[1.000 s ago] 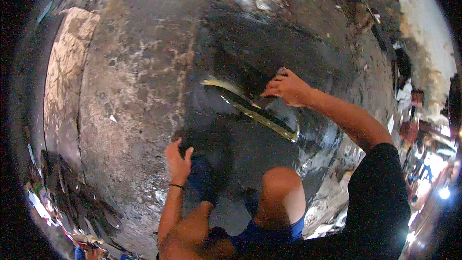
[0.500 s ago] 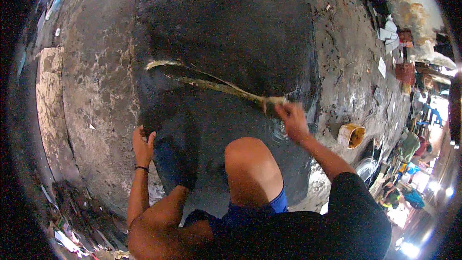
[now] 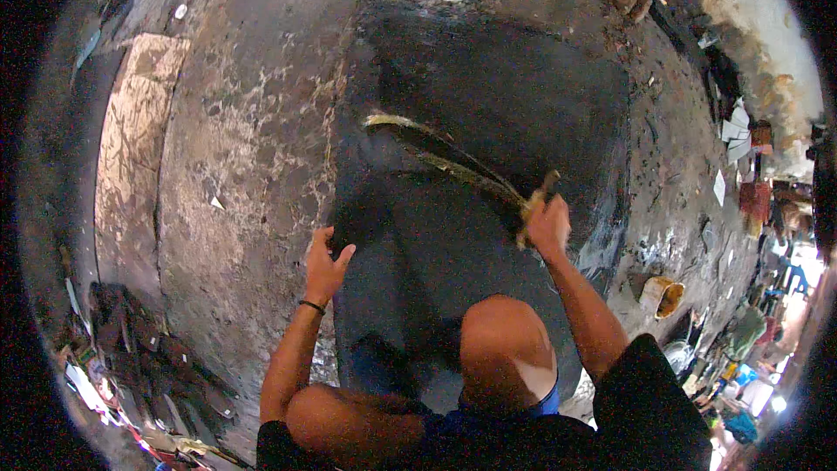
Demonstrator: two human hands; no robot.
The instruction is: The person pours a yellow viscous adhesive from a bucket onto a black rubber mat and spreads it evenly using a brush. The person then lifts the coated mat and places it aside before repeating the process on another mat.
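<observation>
A dark rectangular sheet (image 3: 436,262) lies flat on the ground before me. Across it curves a thin, pale yellowish wet-looking streak (image 3: 440,141), forming a narrow loop. My right hand (image 3: 549,225) is closed around a brush-like tool; its short wooden handle (image 3: 551,181) sticks up past the fingers, and its yellowish end (image 3: 525,220) meets the streak's right end. The fingers partly hide the tool. At the sheet's left edge my left hand (image 3: 326,272) hovers or rests, thumb and fingers apart, with nothing visible in it; contact with the edge is unclear.
To the right stands a small pale bucket (image 3: 654,295) with brownish-yellow contents. A tan board (image 3: 139,139) lies at far left, above a heap of dark scraps (image 3: 166,366). Reddish blocks (image 3: 755,202) and clutter line the right side. My bent knee (image 3: 506,344) is close to the sheet.
The whole view has shifted, so the scene sits farther right and lower. Against the sheet, my right hand with the brush-like tool has moved left. My left hand stays by the sheet's edge.
</observation>
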